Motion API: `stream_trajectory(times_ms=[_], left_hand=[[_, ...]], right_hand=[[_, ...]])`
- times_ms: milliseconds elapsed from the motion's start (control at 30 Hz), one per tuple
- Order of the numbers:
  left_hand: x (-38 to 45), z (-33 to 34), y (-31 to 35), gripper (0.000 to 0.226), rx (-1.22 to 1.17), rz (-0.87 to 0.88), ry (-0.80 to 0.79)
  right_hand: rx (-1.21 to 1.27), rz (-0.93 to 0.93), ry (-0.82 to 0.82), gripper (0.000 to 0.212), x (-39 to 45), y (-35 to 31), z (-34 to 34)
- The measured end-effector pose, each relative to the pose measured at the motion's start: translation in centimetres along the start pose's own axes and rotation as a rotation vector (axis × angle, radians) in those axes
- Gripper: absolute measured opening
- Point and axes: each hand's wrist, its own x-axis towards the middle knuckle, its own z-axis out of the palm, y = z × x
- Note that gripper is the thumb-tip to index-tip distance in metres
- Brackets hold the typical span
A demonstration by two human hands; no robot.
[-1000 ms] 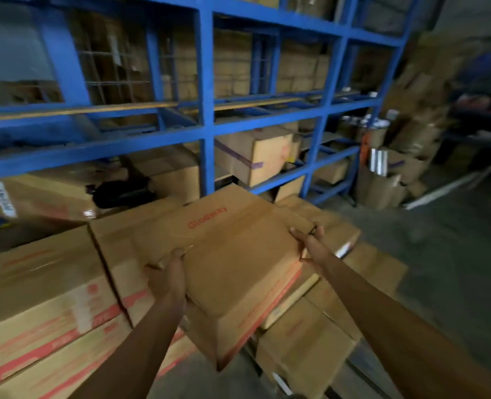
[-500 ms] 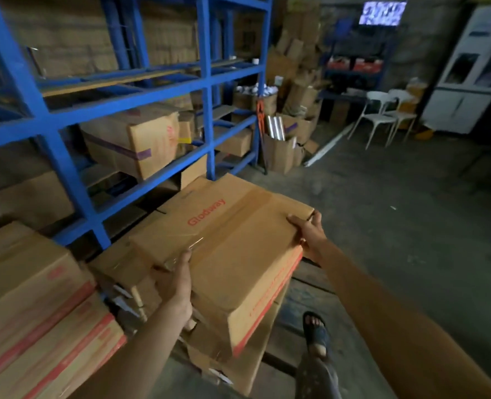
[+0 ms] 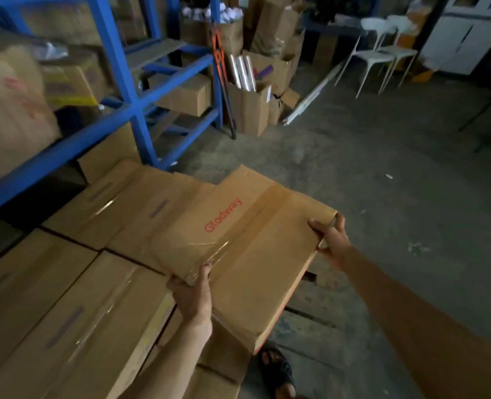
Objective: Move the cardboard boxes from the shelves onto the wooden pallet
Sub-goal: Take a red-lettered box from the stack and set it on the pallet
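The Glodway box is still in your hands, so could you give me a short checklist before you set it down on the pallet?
1. Left hand grips the near edge of the Glodway box: ok.
2. Right hand grips its far corner: ok.
3. Box level: not ok, tilted.
4. Bare slats of the wooden pallet visible under the box: ok.
5. Sandalled foot clear of the drop spot: not ok, it is on the slats.
6. Neighbouring stacked boxes stable: cannot tell.
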Motion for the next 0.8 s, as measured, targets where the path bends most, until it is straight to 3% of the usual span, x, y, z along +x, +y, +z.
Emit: stream_trajectory(times_ms=[200, 367, 467, 567, 700, 800], left_hand=[[11.5, 15.1, -2.8, 0.063, -0.066, -0.131, -0.035], [20.7, 19.8, -6.4, 0.055, 0.016, -0.136, -0.053], [23.3, 20.2, -8.7, 0.063, 0.026, -0.101, -0.126], [24.2, 21.0, -8.7, 0.058, 0.026, -0.125, -0.156], [24.0, 21.3, -8.4, 0.056, 0.029, -0.167, -0.226], [23.9, 21.4, -8.9, 0.060, 0.040, -0.201, -0.255]], right_hand=[[-0.089, 0.071, -0.021, 0.060, 22.1, 2.8, -1.6], [-0.142, 0.062, -0.117, 0.059, 33.8, 7.0, -0.5], [-0.158, 0.052, -0.182, 0.065, 36.8, 10.4, 0.4], [-0.114, 0.019, -0.121, 0.057, 37.9, 12.0, 2.1], [-0.115, -0.010, -0.048, 0.055, 37.8, 11.7, 3.7], [-0.203, 0.046, -0.107, 0.062, 37.0, 11.7, 3.6]])
